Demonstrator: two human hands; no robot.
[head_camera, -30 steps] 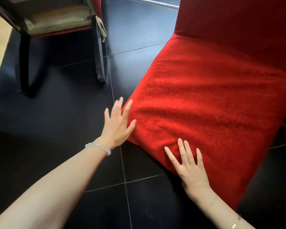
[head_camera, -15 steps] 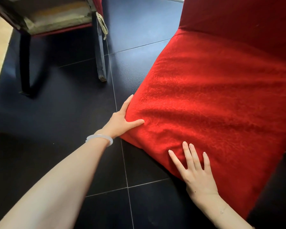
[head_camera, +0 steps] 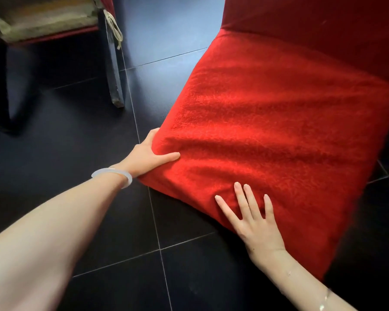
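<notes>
A red fabric-covered chair seat point(head_camera: 279, 122) fills the right of the head view, with its red backrest point(head_camera: 323, 25) rising behind it. My left hand point(head_camera: 147, 157) grips the seat's near left corner, thumb on top and fingers hidden under the edge. A pale bangle point(head_camera: 112, 175) circles that wrist. My right hand point(head_camera: 254, 223) lies flat on the seat's front edge with straight, spread fingers.
Dark glossy floor tiles point(head_camera: 88, 153) with thin grout lines lie below. At the upper left stands another chair point(head_camera: 43, 21) with a worn, uncovered seat, dark legs point(head_camera: 115, 70) and a dangling cream tie point(head_camera: 116, 30).
My left hand went from hovering open beside the seat corner to gripping it. My right hand stayed flat on the front edge. The view drew slightly closer.
</notes>
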